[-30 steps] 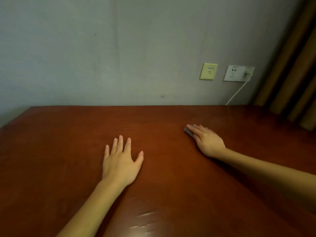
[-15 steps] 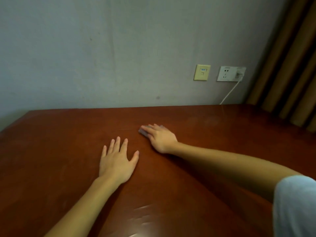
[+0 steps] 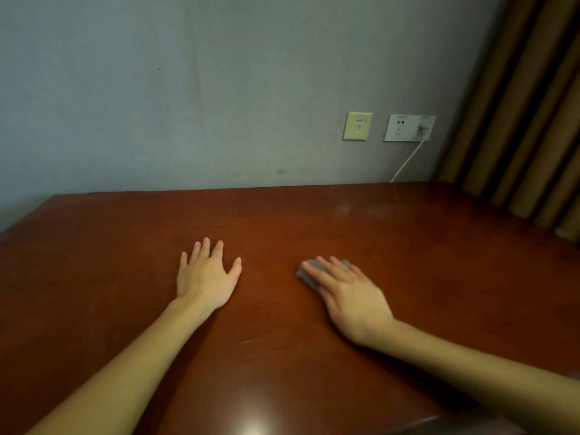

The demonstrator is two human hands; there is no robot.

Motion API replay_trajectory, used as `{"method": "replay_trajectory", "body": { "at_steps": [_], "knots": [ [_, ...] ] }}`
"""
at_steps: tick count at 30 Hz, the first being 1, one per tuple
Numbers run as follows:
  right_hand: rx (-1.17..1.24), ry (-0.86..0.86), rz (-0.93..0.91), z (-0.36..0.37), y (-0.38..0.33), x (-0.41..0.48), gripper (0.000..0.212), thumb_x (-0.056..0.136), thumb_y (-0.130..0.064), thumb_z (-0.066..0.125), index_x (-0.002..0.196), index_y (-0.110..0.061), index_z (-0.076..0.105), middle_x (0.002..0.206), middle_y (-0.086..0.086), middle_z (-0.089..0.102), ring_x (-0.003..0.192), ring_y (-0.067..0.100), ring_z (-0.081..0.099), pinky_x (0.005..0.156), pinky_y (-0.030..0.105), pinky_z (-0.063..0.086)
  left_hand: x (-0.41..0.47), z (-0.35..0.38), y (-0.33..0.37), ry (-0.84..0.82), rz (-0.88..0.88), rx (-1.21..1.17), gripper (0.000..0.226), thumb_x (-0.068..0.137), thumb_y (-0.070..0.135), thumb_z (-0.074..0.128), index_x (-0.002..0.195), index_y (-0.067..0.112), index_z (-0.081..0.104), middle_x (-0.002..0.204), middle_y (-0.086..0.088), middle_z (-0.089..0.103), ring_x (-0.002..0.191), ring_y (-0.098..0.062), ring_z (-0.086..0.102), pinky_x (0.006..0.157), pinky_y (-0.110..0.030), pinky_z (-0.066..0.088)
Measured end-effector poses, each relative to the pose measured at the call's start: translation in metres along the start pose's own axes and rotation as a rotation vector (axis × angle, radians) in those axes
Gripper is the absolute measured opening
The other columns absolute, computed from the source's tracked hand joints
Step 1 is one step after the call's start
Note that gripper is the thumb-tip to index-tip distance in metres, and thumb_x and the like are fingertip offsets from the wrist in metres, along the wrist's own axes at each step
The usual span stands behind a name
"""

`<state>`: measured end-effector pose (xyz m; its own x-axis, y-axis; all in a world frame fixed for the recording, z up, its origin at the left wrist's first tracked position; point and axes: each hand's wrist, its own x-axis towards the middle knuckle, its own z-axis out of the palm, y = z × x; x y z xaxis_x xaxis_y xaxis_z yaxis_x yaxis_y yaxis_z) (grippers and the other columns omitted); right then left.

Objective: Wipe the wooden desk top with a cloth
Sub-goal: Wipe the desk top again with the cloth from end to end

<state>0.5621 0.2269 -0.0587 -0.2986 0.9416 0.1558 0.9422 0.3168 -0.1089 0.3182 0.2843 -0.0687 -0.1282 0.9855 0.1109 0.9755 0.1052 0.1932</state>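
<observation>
1. Hands first: both lie on the reddish-brown wooden counter (image 3: 408, 246), well apart from each other, with bare forearms reaching in from 6 o'clock.
2. The left hand (image 3: 205, 277) rests palm down near the middle of the counter. Its fingers are straight and a little spread, the thumb points toward 2 o'clock, and it holds nothing.
3. The right hand (image 3: 348, 296) sits at about 3 o'clock from the left one, also palm down. Its straight fingers point toward 10 o'clock and press flat on the cloth (no curl or pinch that I can see).
4. The cloth (image 3: 309, 276) is a small grey wad lying on the counter under those fingers. Grey edges show beside the fingertips at 10 o'clock and again between the fingers nearer 12 o'clock. Most of it is covered, so I cannot tell its full shape.
5. The counter top is glossy, with a bright patch of glare at its near edge at 6 o'clock and a few pale streaks between the two forearms.
6. Behind the counter at 12 o'clock stands a grey-blue wall (image 3: 219, 89). At 1 o'clock on it, a yellowish wall plate (image 3: 357, 126) sits just beside a white socket (image 3: 403, 128). A plug (image 3: 423, 130) is in the socket's right side, and a white cable (image 3: 408, 161) runs down to the counter's far edge.
7. A brown curtain (image 3: 527, 105) hangs in folds at 2 o'clock, beside the counter's far right corner.
</observation>
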Motion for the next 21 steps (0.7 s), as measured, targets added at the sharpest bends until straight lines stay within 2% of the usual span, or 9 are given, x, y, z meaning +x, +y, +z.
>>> {"method": "replay_trajectory", "body": {
  "at_steps": [1,4,8,14,18,21],
  "knots": [
    [0.019,-0.007,-0.041,0.000,-0.016,-0.005,0.058,0.093,-0.046,0.001,0.149,-0.043,0.015,0.159,-0.008,0.015,0.147,0.015,0.010,0.118,0.033,0.007,-0.003,0.000,0.001,0.016,-0.002,0.001,0.064,0.099,0.053,0.022,0.153,0.019,0.017,0.160,-0.006,0.010,0.148,-0.020,0.007,0.120,-0.039,0.006],
    [0.047,-0.025,-0.091,0.006,-0.052,0.013,0.048,0.103,-0.035,0.020,0.151,-0.038,0.015,0.160,-0.004,0.014,0.148,0.018,0.008,0.118,0.036,0.005,-0.013,-0.002,0.004,0.037,-0.011,-0.020,0.057,0.102,0.044,0.025,0.152,0.017,0.020,0.160,-0.006,0.014,0.147,-0.021,0.011,0.120,-0.039,0.008],
    [0.088,-0.043,-0.089,0.019,-0.068,0.070,0.048,0.103,-0.034,0.023,0.151,-0.036,0.018,0.159,0.002,0.019,0.147,0.021,0.013,0.118,0.038,0.006,-0.027,-0.002,0.004,0.017,0.009,-0.040,0.055,0.103,0.040,0.024,0.153,0.018,0.018,0.160,-0.005,0.011,0.148,-0.020,0.008,0.120,-0.037,0.006],
    [0.077,-0.104,0.064,0.017,-0.011,0.115,0.048,0.102,-0.042,0.018,0.150,-0.038,0.017,0.159,0.000,0.016,0.147,0.021,0.013,0.119,0.040,0.007,-0.037,-0.003,-0.002,-0.014,0.046,-0.063,0.055,0.103,0.043,0.023,0.153,0.020,0.016,0.161,-0.001,0.008,0.148,-0.016,0.005,0.119,-0.033,0.004],
    [0.038,-0.074,0.175,0.008,0.045,0.076,0.047,0.103,-0.042,0.016,0.150,-0.039,0.016,0.159,0.000,0.017,0.147,0.021,0.013,0.119,0.038,0.007,-0.039,-0.003,-0.001,-0.014,0.045,-0.059,0.055,0.103,0.042,0.023,0.153,0.020,0.016,0.161,-0.001,0.008,0.148,-0.016,0.006,0.119,-0.033,0.004],
    [-0.006,-0.061,0.186,-0.002,0.055,0.023,0.047,0.103,-0.041,0.017,0.150,-0.040,0.014,0.159,-0.001,0.017,0.147,0.021,0.013,0.120,0.038,0.009,-0.039,-0.002,0.001,-0.022,0.029,-0.041,0.055,0.103,0.040,0.021,0.153,0.019,0.015,0.161,-0.002,0.007,0.148,-0.017,0.005,0.119,-0.034,0.004]
  ]
}}
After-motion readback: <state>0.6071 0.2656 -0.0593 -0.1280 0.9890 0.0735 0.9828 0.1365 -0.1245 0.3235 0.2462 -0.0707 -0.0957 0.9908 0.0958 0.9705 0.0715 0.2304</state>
